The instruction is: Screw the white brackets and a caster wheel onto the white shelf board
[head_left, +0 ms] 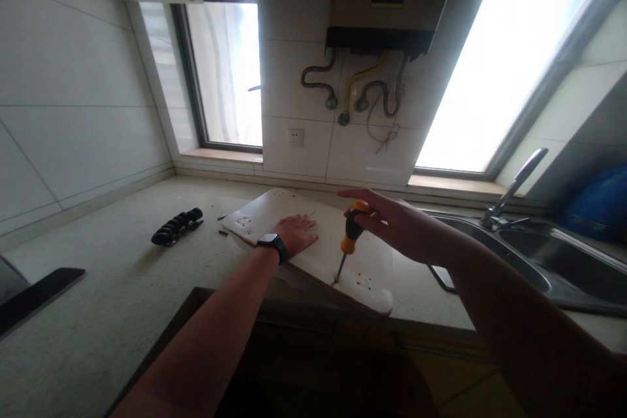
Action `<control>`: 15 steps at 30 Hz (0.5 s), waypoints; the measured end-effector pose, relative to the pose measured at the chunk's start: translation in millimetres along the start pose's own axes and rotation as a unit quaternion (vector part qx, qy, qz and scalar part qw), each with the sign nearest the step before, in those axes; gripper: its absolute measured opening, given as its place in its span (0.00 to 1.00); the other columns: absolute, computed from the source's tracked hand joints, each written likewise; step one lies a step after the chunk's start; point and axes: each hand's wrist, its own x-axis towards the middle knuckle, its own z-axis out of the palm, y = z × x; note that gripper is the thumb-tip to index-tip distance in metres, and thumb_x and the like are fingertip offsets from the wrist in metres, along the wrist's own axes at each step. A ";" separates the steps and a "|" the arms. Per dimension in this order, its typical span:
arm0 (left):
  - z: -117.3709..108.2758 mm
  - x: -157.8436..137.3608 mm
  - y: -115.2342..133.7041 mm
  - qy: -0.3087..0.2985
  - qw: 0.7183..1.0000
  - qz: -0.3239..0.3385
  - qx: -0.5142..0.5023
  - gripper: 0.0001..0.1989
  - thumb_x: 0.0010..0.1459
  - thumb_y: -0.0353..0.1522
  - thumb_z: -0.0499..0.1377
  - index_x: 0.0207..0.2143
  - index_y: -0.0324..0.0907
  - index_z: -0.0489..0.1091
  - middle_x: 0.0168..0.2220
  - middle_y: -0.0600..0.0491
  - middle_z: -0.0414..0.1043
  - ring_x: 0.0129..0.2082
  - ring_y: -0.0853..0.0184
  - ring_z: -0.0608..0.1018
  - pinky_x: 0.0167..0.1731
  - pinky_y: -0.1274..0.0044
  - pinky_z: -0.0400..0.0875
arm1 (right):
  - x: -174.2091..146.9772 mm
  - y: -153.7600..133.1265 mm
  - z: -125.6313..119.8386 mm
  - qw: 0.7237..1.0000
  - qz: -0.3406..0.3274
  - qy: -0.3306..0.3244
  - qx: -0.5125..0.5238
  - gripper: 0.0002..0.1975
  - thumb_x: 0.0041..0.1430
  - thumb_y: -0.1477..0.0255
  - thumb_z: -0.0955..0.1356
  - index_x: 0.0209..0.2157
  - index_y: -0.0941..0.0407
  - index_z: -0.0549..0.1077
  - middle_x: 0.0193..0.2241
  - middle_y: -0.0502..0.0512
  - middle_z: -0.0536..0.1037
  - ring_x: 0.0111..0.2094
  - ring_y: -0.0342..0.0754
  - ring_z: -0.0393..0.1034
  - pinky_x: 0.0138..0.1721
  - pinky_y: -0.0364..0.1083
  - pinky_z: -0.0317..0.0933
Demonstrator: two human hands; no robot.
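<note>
A white board with rounded corners and small holes lies slanted on the countertop, its near edge reaching the counter's front. Flat on its surface rests my left hand, fingers spread, a dark watch on the wrist. My right hand is around the orange and black handle of a screwdriver. The screwdriver leans slightly, its tip touching the board close to the near edge. What lies under the tip is too small to make out.
A black ribbed object lies on the countertop at left. To the right is a steel sink with a faucet. Pipes hang below a water heater on the wall. A dark flat-edged object sits far left.
</note>
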 end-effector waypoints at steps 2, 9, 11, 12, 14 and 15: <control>0.0 0.1 0.0 -0.001 1.000 0.000 0.000 0.33 0.67 0.54 0.42 0.68 0.50 0.57 0.69 0.50 0.50 0.68 0.54 0.56 0.66 0.59 0.49 | 0.5 -3.1 1.2 0.998 -0.013 0.030 -0.052 0.16 0.71 0.62 0.60 0.55 0.51 0.69 0.40 0.52 0.77 0.36 0.44 0.69 0.39 0.44 0.59; 0.1 -0.7 0.2 0.005 1.000 -0.005 -0.006 0.32 0.68 0.52 0.43 0.67 0.50 0.58 0.69 0.50 0.51 0.68 0.55 0.56 0.66 0.60 0.49 | 2.1 -4.8 0.6 0.974 0.027 0.049 -0.219 0.18 0.68 0.55 0.61 0.42 0.56 0.71 0.35 0.55 0.77 0.33 0.48 0.69 0.34 0.47 0.57; -0.1 -0.7 0.3 0.007 1.000 -0.003 -0.007 0.32 0.68 0.52 0.43 0.67 0.49 0.59 0.69 0.50 0.51 0.68 0.55 0.57 0.66 0.60 0.49 | 1.5 1.4 -4.9 0.982 -0.007 0.020 -0.185 0.20 0.69 0.59 0.61 0.55 0.56 0.68 0.51 0.60 0.74 0.47 0.51 0.70 0.45 0.49 0.61; -0.2 -0.7 0.4 0.008 1.000 -0.002 -0.007 0.32 0.68 0.52 0.42 0.67 0.49 0.59 0.69 0.50 0.51 0.68 0.55 0.57 0.66 0.60 0.49 | 1.4 5.1 -7.7 0.989 -0.028 -0.001 -0.147 0.23 0.69 0.61 0.61 0.61 0.56 0.63 0.57 0.61 0.70 0.53 0.51 0.67 0.50 0.50 0.60; -0.7 -0.6 0.9 0.009 1.000 -0.001 -0.006 0.31 0.68 0.52 0.42 0.67 0.49 0.59 0.69 0.50 0.52 0.68 0.56 0.57 0.66 0.60 0.50 | 2.2 11.3 -12.0 0.995 -0.048 -0.044 -0.074 0.26 0.69 0.64 0.60 0.65 0.54 0.56 0.58 0.60 0.69 0.53 0.48 0.68 0.52 0.48 0.60; -1.1 -0.6 1.3 0.009 1.000 -0.001 -0.005 0.31 0.68 0.52 0.42 0.67 0.49 0.59 0.69 0.50 0.52 0.68 0.56 0.57 0.66 0.60 0.50 | 3.1 13.2 -13.0 0.996 -0.040 -0.055 -0.061 0.24 0.69 0.64 0.60 0.63 0.53 0.59 0.54 0.58 0.72 0.49 0.47 0.70 0.49 0.48 0.61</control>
